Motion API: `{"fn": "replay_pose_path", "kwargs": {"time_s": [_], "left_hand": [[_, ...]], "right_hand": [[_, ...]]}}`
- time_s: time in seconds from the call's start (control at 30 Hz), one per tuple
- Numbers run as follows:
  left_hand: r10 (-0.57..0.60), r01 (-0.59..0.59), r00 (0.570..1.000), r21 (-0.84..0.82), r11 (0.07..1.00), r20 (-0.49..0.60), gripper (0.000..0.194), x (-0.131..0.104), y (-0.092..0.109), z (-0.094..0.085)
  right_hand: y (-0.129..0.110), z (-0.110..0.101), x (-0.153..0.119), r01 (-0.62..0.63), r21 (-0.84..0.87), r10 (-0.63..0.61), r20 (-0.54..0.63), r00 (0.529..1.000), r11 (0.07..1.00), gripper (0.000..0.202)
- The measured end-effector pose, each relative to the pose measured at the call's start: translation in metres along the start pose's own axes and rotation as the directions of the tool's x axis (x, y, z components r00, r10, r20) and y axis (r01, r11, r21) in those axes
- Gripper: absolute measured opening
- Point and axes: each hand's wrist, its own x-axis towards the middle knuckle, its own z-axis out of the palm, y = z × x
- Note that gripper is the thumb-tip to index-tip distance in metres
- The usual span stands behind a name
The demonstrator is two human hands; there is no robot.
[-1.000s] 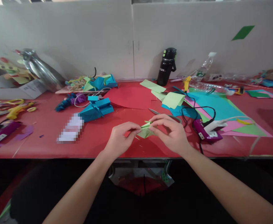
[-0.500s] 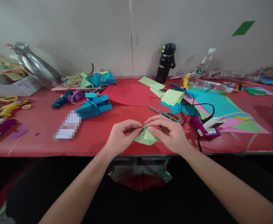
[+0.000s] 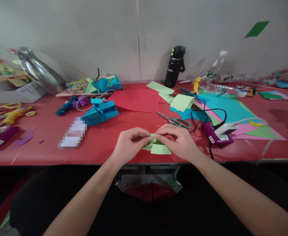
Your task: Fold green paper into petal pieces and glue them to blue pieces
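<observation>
A folded piece of light green paper [image 3: 161, 149] is pinched between my two hands just above the table's front edge. My left hand [image 3: 131, 144] closes thumb and fingers on its left upper side. At the upper right of the paper, my right hand [image 3: 179, 141] pinches it with thumb and fingertips. One flap faces me at the lower right, and part of the folds is hidden by my fingers. Behind my right hand lie scissors [image 3: 180, 122] with grey-green handles. Blue folded paper [image 3: 101, 112] stands farther left on the red table [image 3: 45, 154].
Red paper [image 3: 136, 98] lies mid-table. A black bottle [image 3: 174, 67] stands at the back. To the right are blue sheets [image 3: 232, 106], a purple power strip [image 3: 217, 137] with cables and plastic bottles. A steel jug [image 3: 42, 72] and yellow glue gun [image 3: 14, 114] are at left.
The green paper has turned in my fingers, so a flat rectangular flap now shows at the lower right. Both hands stay pinched on it, nearly in place.
</observation>
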Motion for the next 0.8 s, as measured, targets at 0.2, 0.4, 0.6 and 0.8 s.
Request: {"fn": "replay_pose_path", "kwargs": {"time_s": [0.2, 0.4, 0.6, 0.8], "left_hand": [[-0.053, 0.055, 0.998, -0.057, 0.997, 0.029, 0.009, 0.001, 0.001, -0.001], [-0.062, 0.064, 0.997, -0.044, 0.997, 0.049, 0.008, 0.003, 0.002, -0.004], [-0.106, 0.111, 0.989, -0.045, 0.993, 0.100, 0.009, 0.002, 0.009, -0.007], [-0.208, 0.204, 0.952, 0.041, 0.978, 0.223, 0.015, 0.004, 0.011, -0.016]], "right_hand": [[0.002, 0.001, 0.000, 0.006, 0.002, -0.006, 0.009, 1.000, 1.000, 0.010], [0.001, 0.002, 0.005, -0.038, 0.042, 0.036, 0.056, 0.998, 0.998, 0.010], [-0.006, -0.001, 0.007, -0.020, -0.016, 0.021, 0.108, 0.994, 1.000, 0.011], [-0.006, -0.003, 0.002, -0.042, -0.041, 0.043, 0.030, 0.999, 0.998, 0.012]]}}
